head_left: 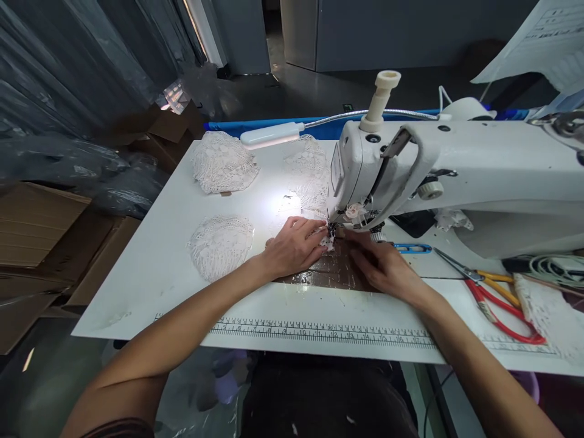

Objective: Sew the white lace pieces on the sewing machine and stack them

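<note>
My left hand [298, 244] lies flat with its fingers stretched out over white lace fabric [327, 241], left of the needle of a white sewing machine [351, 176]. Just right of the needle, my right hand [382, 260] reaches in close under the machine head. Its fingertips are partly hidden there, so what they touch is unclear. Beneath both hands is a brown, shiny plate [335, 274] on the table. More lace [312, 170] spreads behind the left hand, brightly lit by the white lamp [271, 135].
Two white lace pieces, a rear one [223, 161] and a front one [221, 246], lie at the left. Right of the machine are blue thread snips [413, 248], red-handled scissors [490, 304] and more lace [547, 310]. A ruler strip [319, 333] runs along the table's front edge. Cardboard boxes [41, 225] stand left.
</note>
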`<state>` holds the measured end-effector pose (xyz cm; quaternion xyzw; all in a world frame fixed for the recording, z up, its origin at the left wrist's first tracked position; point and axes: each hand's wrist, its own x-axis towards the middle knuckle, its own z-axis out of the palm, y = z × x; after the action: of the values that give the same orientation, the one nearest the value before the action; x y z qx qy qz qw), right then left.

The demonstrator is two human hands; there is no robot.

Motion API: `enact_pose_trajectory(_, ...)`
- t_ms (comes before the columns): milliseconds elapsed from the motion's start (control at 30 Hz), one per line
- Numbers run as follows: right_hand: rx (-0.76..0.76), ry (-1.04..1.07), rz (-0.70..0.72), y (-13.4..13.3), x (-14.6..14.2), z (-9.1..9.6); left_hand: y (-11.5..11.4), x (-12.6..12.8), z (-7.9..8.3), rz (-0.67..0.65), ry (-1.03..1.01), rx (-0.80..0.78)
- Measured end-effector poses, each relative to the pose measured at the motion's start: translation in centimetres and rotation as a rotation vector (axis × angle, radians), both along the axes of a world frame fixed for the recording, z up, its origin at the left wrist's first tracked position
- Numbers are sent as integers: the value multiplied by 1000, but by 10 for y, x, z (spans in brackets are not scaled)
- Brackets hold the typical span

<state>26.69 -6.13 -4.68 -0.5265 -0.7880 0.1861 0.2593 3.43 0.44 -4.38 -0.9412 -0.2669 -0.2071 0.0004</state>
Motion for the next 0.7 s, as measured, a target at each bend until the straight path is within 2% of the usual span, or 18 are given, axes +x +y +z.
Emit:
enact_pose_trajectory(133,-63,33,-28,2,12,12,16,-12,7,-247,-41,-60)
enact_pose_trajectory(233,-29,-8,-36,5,13,19,21,-15,5,-335,-61,-99)
enact_pose_trajectory(367,56,-36,-30,7,16,21,19,-12,0,-280,-113,-104)
enact_pose_trajectory(500,111,-97,-72,0,37,19,17,-7,1,-185,-238,-122)
enact_pose_trajectory(700,184,-221,-168,-23,79,14,17,-6,-3,-305,-114,-58)
